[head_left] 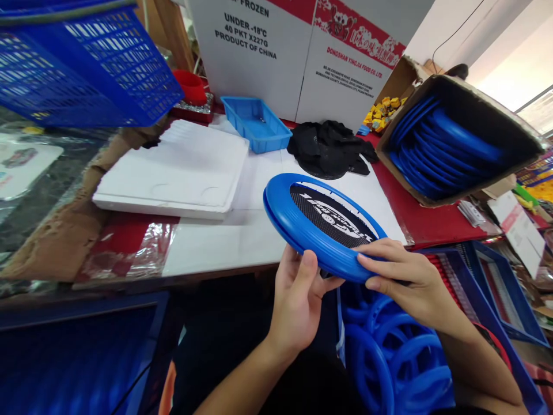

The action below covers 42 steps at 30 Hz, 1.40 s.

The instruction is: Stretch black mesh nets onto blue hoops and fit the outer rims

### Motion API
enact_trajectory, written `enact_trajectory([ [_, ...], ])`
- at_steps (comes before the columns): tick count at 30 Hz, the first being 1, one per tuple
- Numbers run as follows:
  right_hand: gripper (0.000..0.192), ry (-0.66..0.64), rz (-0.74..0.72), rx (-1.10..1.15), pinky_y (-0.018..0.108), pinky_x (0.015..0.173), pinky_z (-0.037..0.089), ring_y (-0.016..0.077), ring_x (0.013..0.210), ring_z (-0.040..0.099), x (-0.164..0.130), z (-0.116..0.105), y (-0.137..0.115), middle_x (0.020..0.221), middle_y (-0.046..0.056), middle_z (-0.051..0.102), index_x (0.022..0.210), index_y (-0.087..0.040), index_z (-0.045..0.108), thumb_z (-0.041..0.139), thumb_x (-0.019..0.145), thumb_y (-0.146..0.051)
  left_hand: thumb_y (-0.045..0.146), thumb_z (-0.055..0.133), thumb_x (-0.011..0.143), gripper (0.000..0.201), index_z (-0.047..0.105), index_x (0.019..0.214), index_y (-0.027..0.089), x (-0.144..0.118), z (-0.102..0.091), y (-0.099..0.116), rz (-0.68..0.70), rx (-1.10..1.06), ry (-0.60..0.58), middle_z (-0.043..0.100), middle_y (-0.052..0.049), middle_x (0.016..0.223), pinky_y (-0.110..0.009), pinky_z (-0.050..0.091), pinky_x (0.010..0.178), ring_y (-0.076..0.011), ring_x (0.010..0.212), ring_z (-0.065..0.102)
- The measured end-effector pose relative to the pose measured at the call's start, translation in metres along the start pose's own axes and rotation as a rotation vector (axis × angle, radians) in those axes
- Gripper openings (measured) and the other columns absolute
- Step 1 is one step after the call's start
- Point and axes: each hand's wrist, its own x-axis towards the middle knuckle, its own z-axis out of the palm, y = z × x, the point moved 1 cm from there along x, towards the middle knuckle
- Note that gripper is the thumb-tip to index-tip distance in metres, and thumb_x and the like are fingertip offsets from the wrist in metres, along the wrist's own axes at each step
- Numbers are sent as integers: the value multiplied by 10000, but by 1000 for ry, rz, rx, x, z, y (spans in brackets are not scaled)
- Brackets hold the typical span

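Observation:
A blue flying disc ring (298, 222) is held up, tilted, over the front edge of the work table. Black mesh with white lettering (330, 219) fills part of its middle, and a gap shows along the far rim. My left hand (298, 294) grips the near left underside, its thumb up against the rim and the other fingers partly hidden beneath. On the right side of the rim, my right hand (401, 276) pinches the edge between thumb and fingers. Below the hands lie several loose blue rings (389, 346) in a container.
A white foam slab (181, 167), a light-blue tray (259, 127) and a black cloth heap (328, 147) lie on the table. At right, a tilted carton (466, 98) holds blue rings. A blue basket (99, 63) stands upper left; printed cartons (259, 69) rise behind.

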Motion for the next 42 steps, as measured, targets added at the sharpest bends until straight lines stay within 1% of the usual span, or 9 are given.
enact_trajectory([
  [12,541,-50,-81,-213,546,1064,556,296,1275,658,5,5,6,1483,59,730,1540,-406,642,698,1043,-198,618,757,973,619,594,1460,273,10,-4,-5,-12,40,41,744,-116,1379,-434,702,914,-299,1205,765],
  [18,542,-24,-254,-389,561,1020,542,295,1232,661,-19,69,43,1532,115,699,1536,-329,628,643,1031,-135,478,913,867,712,596,1459,242,7,-34,-17,-89,154,206,748,-115,1357,-407,681,934,-274,1162,772],
  [21,528,-57,-280,-393,636,1183,436,312,1371,630,-41,106,62,1528,88,707,1516,-346,636,668,1021,-166,408,943,841,701,619,1437,232,-3,-61,-27,-117,222,338,774,-88,1280,-369,673,907,-238,1075,785],
  [23,503,-16,-189,-373,726,1289,257,354,1512,530,-55,125,74,1557,69,685,1506,-373,650,680,1026,-227,380,935,853,668,631,1428,230,-11,-79,-33,-118,230,397,774,-86,1291,-363,660,938,-240,1117,779],
  [25,510,226,69,-279,763,1319,152,376,1620,396,-68,137,87,1655,85,588,1557,-363,612,641,1054,-288,355,926,863,637,643,1421,234,-18,-95,-37,-110,225,436,766,-85,1332,-388,632,1035,-250,1207,757],
  [28,549,696,587,117,676,1305,340,344,1591,460,-85,150,103,1676,111,550,1615,-311,544,613,1078,-403,333,941,836,615,677,1382,231,-25,-115,-42,-98,245,483,772,-79,1330,-459,551,1187,-268,1276,734],
  [31,499,787,877,728,526,1136,589,307,1307,725,-91,159,106,1433,89,751,1463,-292,682,697,1024,-528,332,954,798,597,709,1332,228,-28,-129,-45,-88,314,504,789,-74,1283,-488,509,1236,-286,1287,731],
  [35,448,731,937,1142,481,1033,647,302,1124,801,-84,158,99,1259,107,827,1275,-253,785,806,941,-551,343,944,781,600,710,1326,250,-30,-143,-47,-121,403,505,800,-62,1247,-482,503,1243,-295,1309,720],
  [42,350,890,923,1140,411,954,666,283,1039,816,-78,171,100,1120,67,856,1161,-249,807,853,909,-488,350,947,760,670,686,1375,296,-33,-157,-46,-140,441,514,798,-38,1263,-499,494,1252,-310,1333,705],
])
